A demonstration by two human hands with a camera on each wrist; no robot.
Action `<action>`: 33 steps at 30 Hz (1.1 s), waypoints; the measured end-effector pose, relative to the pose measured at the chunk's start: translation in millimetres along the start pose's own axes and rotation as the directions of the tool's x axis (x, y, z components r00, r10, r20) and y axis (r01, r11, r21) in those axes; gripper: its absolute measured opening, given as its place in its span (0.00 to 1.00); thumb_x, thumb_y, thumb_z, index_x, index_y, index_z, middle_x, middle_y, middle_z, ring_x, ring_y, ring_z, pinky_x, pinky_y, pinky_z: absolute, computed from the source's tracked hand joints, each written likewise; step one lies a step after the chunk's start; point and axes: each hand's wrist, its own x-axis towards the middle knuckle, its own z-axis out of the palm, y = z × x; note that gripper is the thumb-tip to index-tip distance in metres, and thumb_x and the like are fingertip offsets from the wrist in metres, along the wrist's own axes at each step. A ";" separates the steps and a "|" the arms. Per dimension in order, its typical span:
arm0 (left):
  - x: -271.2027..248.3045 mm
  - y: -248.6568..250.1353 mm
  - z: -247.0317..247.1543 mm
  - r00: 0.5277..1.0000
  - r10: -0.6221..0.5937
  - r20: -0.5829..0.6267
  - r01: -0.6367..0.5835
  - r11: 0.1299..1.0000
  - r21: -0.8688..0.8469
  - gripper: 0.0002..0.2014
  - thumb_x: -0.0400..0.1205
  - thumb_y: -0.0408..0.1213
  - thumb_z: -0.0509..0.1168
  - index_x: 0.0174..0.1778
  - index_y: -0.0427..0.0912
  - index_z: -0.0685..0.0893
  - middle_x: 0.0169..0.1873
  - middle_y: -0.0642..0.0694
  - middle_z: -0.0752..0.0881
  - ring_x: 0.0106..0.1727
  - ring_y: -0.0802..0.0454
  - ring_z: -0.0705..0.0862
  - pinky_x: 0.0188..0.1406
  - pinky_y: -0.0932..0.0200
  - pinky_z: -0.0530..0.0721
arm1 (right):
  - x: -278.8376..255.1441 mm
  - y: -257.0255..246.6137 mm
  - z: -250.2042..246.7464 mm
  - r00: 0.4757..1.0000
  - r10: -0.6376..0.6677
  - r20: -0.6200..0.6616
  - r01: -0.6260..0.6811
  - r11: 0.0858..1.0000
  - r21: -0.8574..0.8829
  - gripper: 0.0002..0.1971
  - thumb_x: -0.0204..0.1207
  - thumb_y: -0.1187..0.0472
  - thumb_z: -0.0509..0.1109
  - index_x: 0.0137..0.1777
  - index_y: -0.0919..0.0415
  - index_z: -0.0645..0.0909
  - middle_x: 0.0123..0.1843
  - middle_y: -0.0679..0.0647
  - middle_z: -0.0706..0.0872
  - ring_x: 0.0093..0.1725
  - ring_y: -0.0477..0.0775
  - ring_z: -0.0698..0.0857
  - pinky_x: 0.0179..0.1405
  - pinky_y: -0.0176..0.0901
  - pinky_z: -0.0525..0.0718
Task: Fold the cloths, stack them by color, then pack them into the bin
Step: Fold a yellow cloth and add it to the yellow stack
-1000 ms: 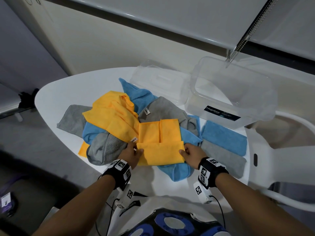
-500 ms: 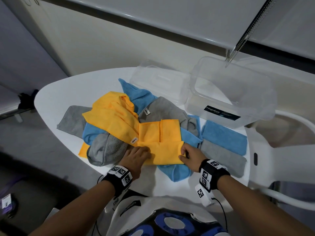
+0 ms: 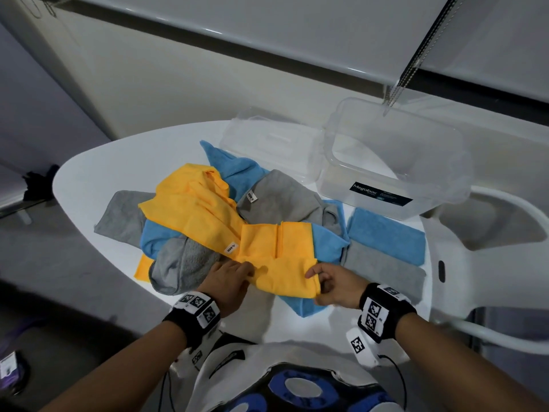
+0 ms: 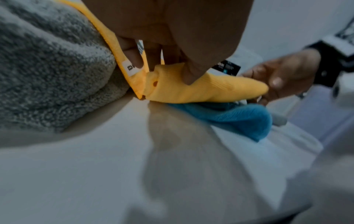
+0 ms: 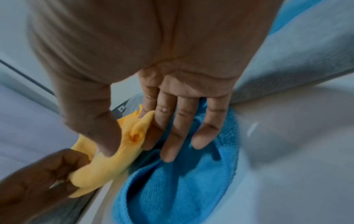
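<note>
A half-folded yellow cloth [image 3: 279,254] lies at the table's near middle, on top of a blue cloth [image 3: 306,304]. My left hand [image 3: 245,270] pinches the left end of its near fold between thumb and fingers. My right hand [image 3: 315,285] pinches the right end. In the left wrist view the thumb presses the bunched yellow cloth [image 4: 206,91]. The right wrist view shows thumb and forefinger gripping the yellow cloth [image 5: 122,141], the other fingers straight over the blue cloth [image 5: 182,189]. The clear bin [image 3: 445,162] stands at the back right.
A folded blue cloth [image 3: 386,239] and a folded grey cloth [image 3: 383,272] lie side by side in front of the bin. Several loose yellow, blue and grey cloths [image 3: 190,209] are heaped to the left. The clear lid [image 3: 267,144] lies behind them.
My left hand slid from the cloth's left corner onto the near fold. Both hands now pinch that fold, which has bunched up and lifted slightly.
</note>
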 end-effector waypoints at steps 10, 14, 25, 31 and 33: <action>32.3 -6.1 -19.8 0.966 -0.199 -0.166 0.101 0.878 -0.467 0.21 0.79 0.59 0.56 0.58 0.48 0.77 0.48 0.50 0.83 0.48 0.53 0.79 0.45 0.54 0.78 | 14.6 -11.7 -7.3 0.901 -0.231 -0.366 0.160 0.963 -0.216 0.14 0.70 0.55 0.80 0.51 0.41 0.81 0.50 0.52 0.85 0.47 0.50 0.85 0.50 0.46 0.85; 48.7 -7.2 -19.8 0.898 -0.415 -0.146 0.269 0.780 -0.564 0.13 0.83 0.53 0.61 0.58 0.51 0.77 0.46 0.49 0.83 0.45 0.47 0.82 0.40 0.53 0.78 | 36.5 -25.1 -17.7 0.842 -0.271 -0.466 0.134 0.942 -0.307 0.12 0.74 0.52 0.77 0.48 0.60 0.82 0.49 0.54 0.80 0.45 0.51 0.80 0.45 0.41 0.76; 56.1 -15.2 -17.5 0.883 -0.464 -0.078 0.348 0.756 -0.554 0.23 0.82 0.36 0.66 0.72 0.51 0.69 0.30 0.45 0.75 0.31 0.48 0.77 0.31 0.54 0.76 | 72.1 -41.2 -31.2 0.866 -0.057 -0.498 -0.129 0.935 -0.331 0.19 0.82 0.46 0.66 0.57 0.63 0.80 0.49 0.59 0.86 0.50 0.60 0.84 0.46 0.45 0.78; 64.8 -7.6 -14.8 0.826 -0.557 -0.089 0.452 0.748 -0.485 0.22 0.83 0.37 0.63 0.72 0.48 0.67 0.29 0.46 0.77 0.31 0.42 0.80 0.24 0.56 0.71 | 75.6 -47.2 -27.1 0.842 -0.043 -0.537 -0.166 0.927 -0.335 0.19 0.81 0.47 0.68 0.61 0.63 0.78 0.47 0.57 0.84 0.52 0.62 0.84 0.45 0.44 0.75; 65.8 -3.2 -17.3 0.829 -0.550 -0.099 0.439 0.750 -0.495 0.23 0.82 0.36 0.63 0.72 0.45 0.66 0.36 0.42 0.81 0.38 0.39 0.83 0.30 0.56 0.72 | 73.9 -47.7 -24.9 0.834 -0.065 -0.548 -0.142 0.934 -0.327 0.22 0.81 0.48 0.68 0.68 0.61 0.73 0.56 0.59 0.84 0.57 0.62 0.83 0.53 0.48 0.79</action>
